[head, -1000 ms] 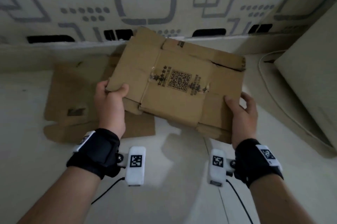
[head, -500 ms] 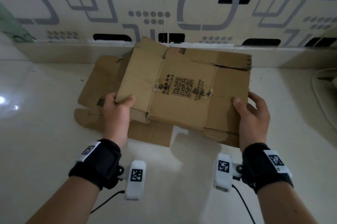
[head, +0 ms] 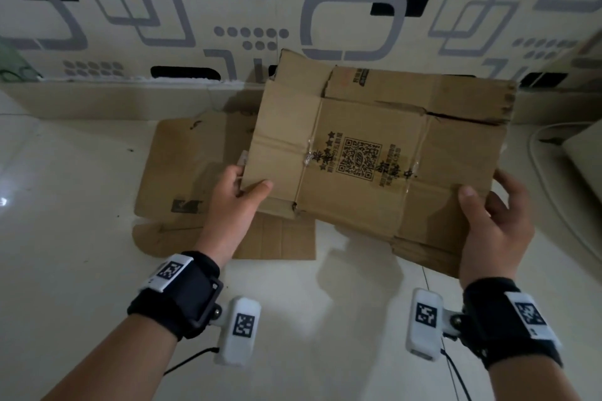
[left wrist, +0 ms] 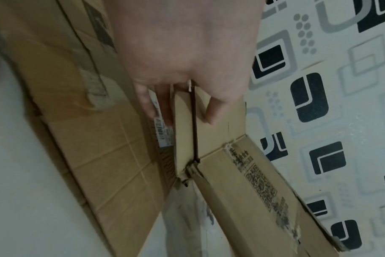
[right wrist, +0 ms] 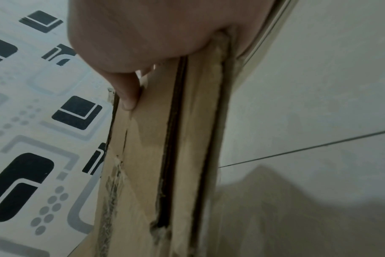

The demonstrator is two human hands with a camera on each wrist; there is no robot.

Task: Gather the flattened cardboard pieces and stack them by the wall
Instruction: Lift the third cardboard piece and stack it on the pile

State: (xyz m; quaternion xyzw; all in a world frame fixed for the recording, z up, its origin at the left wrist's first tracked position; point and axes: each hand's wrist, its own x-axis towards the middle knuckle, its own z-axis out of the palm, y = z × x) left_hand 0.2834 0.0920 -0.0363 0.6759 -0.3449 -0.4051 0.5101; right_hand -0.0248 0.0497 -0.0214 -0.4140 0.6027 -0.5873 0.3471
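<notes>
Left hand [left wrist: 187, 57] pinches the flattened cardboard [left wrist: 226, 156] edge above floor cardboard [left wrist: 94, 139].

The held cardboard [head: 374, 156] covers the fingers of both the left hand [head: 233, 201] and the right hand [head: 492, 224] beneath it, and hides the right part of the flat piece on the floor [head: 192, 169]. Its small printed text is unreadable. The white object [head: 583, 146] at right is cut off by the edge.
</notes>
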